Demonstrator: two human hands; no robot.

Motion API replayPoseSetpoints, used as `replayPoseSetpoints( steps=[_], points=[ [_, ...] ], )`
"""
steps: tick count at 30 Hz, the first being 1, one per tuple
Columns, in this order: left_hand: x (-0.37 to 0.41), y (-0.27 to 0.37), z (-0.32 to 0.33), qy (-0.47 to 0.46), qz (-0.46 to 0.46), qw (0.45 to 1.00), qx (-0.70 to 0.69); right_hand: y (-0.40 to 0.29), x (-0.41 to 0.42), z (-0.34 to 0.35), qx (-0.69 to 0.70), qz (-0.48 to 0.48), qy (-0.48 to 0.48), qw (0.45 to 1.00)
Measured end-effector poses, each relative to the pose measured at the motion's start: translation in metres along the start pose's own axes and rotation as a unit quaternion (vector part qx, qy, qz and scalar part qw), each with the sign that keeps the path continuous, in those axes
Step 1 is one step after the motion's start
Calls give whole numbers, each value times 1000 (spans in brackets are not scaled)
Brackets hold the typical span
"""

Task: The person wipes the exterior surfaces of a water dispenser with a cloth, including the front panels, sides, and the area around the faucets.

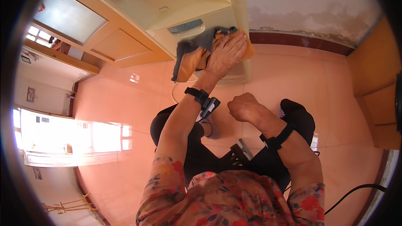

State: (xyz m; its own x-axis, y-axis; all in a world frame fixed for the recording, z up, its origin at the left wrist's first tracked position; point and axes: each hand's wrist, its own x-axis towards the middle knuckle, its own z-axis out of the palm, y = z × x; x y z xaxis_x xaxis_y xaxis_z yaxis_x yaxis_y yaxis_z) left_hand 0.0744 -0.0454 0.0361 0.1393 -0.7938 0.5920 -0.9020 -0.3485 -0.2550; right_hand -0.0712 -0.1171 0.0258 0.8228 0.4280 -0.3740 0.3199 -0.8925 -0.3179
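Note:
My left hand [227, 53] lies over an orange-and-grey cloth [190, 59]. It presses the cloth against the lower end of a tall cream floor-standing appliance [188, 4]. One corner of the cloth hangs down to the left, with a stitched edge showing. Beside the cloth, a blue-grey oval panel [186, 25] is set into the appliance's front. My right hand [243, 106] is curled into a fist above the floor, near my right knee, and nothing shows in it.
Pink floor tiles [279, 72] surround my feet. A pale cord [173, 91] curves by the appliance's base. Left of it stands a wooden door [121, 45]; wooden furniture [373, 84] is at the right. A black cable [351, 190] arches at lower right.

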Motion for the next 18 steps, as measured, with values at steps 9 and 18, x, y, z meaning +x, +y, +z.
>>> replayPoseSetpoints(
  steps=[9, 18],
  points=[
    [-71, -6, 14, 21, -150, 986, 75, 11, -9, 8, -23, 9, 82, 996],
    [-37, -35, -23, 355, -393, 840, -122, 23, -17, 12, -8, 6, 79, 997]
  ],
)
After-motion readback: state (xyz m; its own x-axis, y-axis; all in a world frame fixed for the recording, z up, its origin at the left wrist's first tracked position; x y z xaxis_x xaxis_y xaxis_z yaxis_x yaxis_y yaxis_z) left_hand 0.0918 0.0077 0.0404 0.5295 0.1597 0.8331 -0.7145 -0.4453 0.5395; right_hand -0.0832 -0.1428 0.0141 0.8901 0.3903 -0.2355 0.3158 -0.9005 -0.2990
